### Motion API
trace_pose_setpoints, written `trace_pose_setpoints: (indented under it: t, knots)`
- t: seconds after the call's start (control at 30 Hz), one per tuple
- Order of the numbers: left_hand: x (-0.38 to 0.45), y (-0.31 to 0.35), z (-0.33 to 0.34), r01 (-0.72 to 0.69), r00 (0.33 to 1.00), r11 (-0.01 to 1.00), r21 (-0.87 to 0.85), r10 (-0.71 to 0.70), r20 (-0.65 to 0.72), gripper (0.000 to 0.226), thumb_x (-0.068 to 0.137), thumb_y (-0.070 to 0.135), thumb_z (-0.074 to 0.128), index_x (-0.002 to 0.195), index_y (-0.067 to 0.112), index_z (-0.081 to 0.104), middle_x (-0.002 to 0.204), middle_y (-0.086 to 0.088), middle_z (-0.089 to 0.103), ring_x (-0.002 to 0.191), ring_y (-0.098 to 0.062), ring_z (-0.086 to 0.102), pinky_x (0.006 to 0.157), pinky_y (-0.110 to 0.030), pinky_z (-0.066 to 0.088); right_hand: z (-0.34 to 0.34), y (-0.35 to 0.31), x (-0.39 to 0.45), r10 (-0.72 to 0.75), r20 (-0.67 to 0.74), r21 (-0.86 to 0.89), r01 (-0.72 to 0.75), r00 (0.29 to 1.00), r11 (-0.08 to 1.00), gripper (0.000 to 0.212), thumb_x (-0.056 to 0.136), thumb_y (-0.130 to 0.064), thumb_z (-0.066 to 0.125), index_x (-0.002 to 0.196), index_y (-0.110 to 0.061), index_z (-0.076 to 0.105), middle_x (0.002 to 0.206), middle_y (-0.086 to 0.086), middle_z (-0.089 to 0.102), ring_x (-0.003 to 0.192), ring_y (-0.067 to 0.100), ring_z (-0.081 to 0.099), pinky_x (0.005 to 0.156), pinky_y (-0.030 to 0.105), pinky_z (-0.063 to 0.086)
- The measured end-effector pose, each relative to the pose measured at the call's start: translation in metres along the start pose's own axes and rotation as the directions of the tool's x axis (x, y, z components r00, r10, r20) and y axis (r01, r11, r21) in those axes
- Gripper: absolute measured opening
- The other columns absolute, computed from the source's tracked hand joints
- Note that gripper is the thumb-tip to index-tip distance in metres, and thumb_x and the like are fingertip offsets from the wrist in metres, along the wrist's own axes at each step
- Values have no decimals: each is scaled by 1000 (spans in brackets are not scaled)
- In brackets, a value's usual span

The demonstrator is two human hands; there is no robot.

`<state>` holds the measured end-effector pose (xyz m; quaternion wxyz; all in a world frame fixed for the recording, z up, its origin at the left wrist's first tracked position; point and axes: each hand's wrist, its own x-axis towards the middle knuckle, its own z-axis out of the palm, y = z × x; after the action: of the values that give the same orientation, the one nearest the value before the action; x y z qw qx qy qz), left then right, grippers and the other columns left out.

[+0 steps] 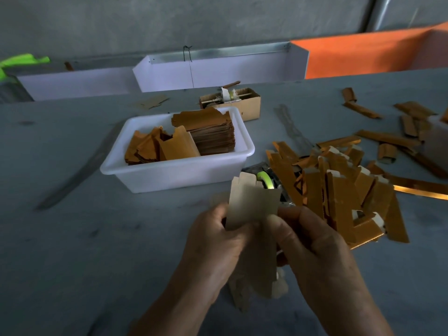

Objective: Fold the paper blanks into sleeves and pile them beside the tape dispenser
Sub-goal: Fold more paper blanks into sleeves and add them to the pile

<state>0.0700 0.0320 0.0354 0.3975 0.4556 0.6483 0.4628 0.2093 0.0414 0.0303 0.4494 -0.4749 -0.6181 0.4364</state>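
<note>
Pale paper blank point(252, 204) is pinched by left hand point(213, 241) and right hand point(315, 241), mid-fold; creasing shut is judged next.

Both hands on one paper blank point(252, 209), plain side up: left hand point(215, 241) and right hand point(312, 238) pinch its edges. Tape dispenser point(266, 181) just behind it. Folded sleeves point(339, 190) piled right of dispenser. White bin point(174, 170) holds gold blanks on grey table point(72, 238).
</note>
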Motion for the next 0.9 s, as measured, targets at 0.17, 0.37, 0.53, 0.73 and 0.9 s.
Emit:
trace_pose_setpoints:
  t: [0.17, 0.37, 0.53, 0.73, 0.9]
  knots:
    - [-7, 4, 2, 4, 998, 1000, -21, -3, 58, 17, 72, 39, 67, 86, 29, 70, 76, -4, 72, 76, -24, 70, 75, -49, 58, 5, -1, -2, -14, 15, 59, 13, 1000, 998, 39, 72, -57, 45, 84, -24, 62, 78, -9, 67, 71, 9, 68, 58, 26, 57]
    - [-12, 8, -4, -31, 984, 998, 58, 20, 175, 25, 87, 45, 60, 87, 22, 70, 81, -2, 72, 81, -18, 69, 79, -43, 54, 3, 5, 0, 16, 93, 38, -19, 996, 999, 27, 78, -36, 55, 98, -21, 67, 88, -1, 72, 82, 10, 70, 72, 28, 58]
    - [-8, 8, -11, 39, 978, 999, 21, -42, 206, 12, 92, 22, 61, 95, 22, 73, 91, -5, 74, 92, -25, 69, 92, -53, 50, 0, 5, 0, 65, 9, 47, -66, 998, 997, 37, 61, -53, 59, 89, -30, 64, 82, -6, 71, 78, 9, 69, 68, 29, 58]
    - [-8, 10, -11, 89, 912, 996, 8, -84, 401, 15, 86, 18, 67, 99, 25, 69, 93, 3, 75, 93, -13, 70, 95, -43, 51, -2, 1, 1, 243, 134, 268, -271, 961, 924, 27, 64, -40, 64, 84, -24, 72, 85, 10, 70, 87, 25, 67, 86, 46, 53]
    - [-7, 3, -5, -71, 979, 996, 53, 59, 195, 11, 79, 30, 74, 83, 39, 68, 76, 13, 72, 71, 1, 67, 66, -18, 49, -4, 1, 4, 281, 81, 348, -292, 956, 891, 28, 61, -30, 63, 81, -14, 72, 82, 8, 72, 82, 21, 69, 79, 37, 55]
